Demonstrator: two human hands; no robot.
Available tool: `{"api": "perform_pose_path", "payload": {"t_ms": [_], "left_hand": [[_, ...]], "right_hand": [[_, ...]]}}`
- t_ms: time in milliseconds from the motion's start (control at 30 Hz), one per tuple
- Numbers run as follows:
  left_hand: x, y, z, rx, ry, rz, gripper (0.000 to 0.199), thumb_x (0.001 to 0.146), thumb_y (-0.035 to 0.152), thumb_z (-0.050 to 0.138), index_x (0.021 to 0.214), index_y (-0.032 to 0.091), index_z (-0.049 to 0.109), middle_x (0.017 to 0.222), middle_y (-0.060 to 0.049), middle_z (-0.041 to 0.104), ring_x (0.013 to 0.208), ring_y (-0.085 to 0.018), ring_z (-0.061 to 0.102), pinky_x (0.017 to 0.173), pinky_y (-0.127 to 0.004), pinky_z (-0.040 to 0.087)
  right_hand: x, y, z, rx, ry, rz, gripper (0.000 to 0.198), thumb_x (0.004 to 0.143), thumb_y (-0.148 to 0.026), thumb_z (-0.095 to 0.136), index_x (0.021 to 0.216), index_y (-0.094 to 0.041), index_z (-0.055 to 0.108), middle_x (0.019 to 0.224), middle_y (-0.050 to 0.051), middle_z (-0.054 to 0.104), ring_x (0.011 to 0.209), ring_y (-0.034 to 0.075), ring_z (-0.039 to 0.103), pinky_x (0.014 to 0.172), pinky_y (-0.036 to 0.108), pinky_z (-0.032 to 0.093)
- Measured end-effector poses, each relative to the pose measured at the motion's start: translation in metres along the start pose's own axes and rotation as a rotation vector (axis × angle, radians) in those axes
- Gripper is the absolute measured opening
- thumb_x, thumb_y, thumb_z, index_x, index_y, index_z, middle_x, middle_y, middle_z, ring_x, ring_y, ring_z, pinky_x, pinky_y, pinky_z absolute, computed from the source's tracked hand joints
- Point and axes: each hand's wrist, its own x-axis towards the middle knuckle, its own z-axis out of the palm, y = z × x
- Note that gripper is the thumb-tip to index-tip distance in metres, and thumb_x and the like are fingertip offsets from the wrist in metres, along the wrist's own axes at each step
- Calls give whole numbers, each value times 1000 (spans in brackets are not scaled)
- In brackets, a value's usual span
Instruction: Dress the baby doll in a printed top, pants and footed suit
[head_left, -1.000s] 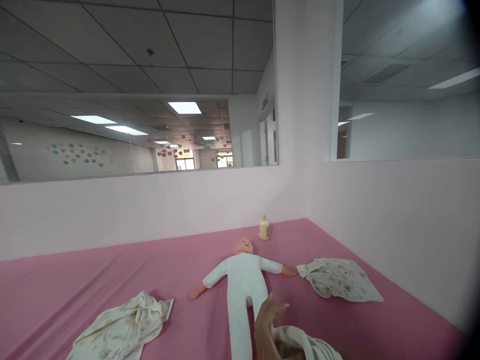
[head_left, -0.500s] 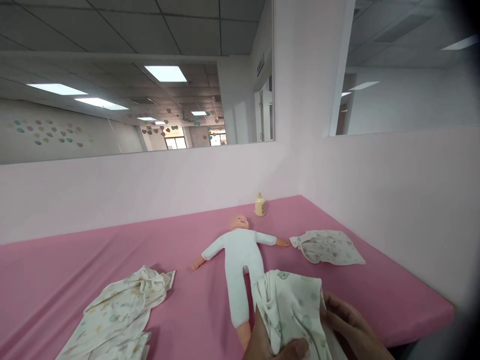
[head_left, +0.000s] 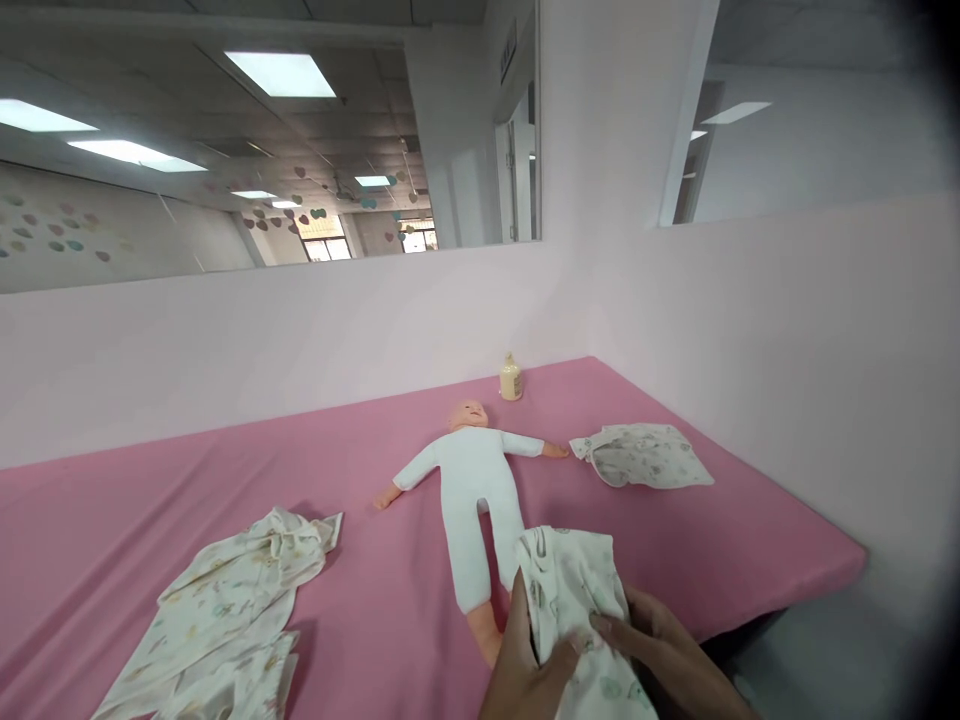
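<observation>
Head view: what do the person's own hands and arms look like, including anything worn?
The left hand and right hand are bare: no gloves, slender fingers. No sleeve, watch or bracelet shows on what is in view. The picture's bottom edge cuts off the arms, so clothing farther up cannot be told.

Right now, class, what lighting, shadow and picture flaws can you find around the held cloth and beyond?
Head view: ceiling lights burn out to white; head view: a blurred dark fringe clouds the right-hand corners; head view: a soft shadow edges the left cloth; head view: gentle shading marks folds in the held cloth.
</observation>
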Motion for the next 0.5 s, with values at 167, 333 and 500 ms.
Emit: {"api": "perform_pose_path", "payload": {"t_ms": [167,333,500], "left_hand": [[4,-6,0,-42,-25,-21,115,79,54,75,160,35,-4,151,-17,39,100,-21,63,79,-34,58],[6,-10,-6,35,15,-50,108,83,57,69,159,41,-7,140,-16,41,86,-17,61,54,-30,59],[5,-22,-22,29,41,-25,103,85,60,64,159,41,-5,134,-16,45,83,-17,62,52,-28,59]], "right_hand": [[-1,-21,-26,64,220,15,55,80,-41,77,127,-17,65,105,12,75,91,29,73,77,37,57],[7,-46,-97,29,717,-126,66,67,-41,85,125,-21,63,103,9,75,83,26,72,65,31,56],[13,-10,-177,-475,1109,-127,48,65,-49,77,99,-18,65,91,10,72,82,30,67,68,38,53]]}}
